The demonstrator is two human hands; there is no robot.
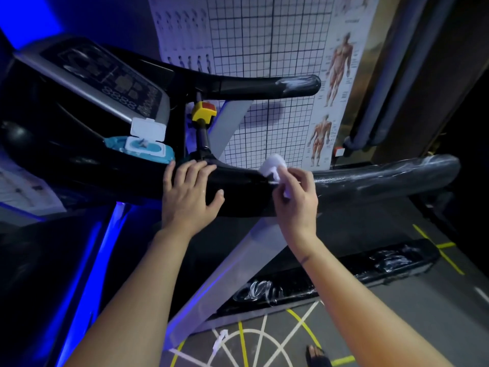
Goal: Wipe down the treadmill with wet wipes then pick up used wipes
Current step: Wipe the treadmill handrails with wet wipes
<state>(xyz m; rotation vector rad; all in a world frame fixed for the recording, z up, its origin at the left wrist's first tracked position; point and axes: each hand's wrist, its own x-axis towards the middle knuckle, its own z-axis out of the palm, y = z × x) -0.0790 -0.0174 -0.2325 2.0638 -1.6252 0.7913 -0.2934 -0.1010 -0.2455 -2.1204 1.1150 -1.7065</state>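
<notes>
- Head view: your right hand [293, 197] pinches the wet wipe [274, 165] atop the near handrail [383, 178].
- Left hand [188, 192] lies flat, fingers relaxed, on that handrail.
- Wipe looks limp, damp: keep it bunched.

Cannot read tiny print on the pale anatomy wall poster [338, 75] at 2 o'clock, nor blurred buttons on the grey treadmill console panel [105, 75] at 10. Sees only part of the crumpled white wet wipe [272, 164] inside the right hand [296, 200]

Single head view; looks forward-down, close over treadmill handrail [370, 178].
</notes>
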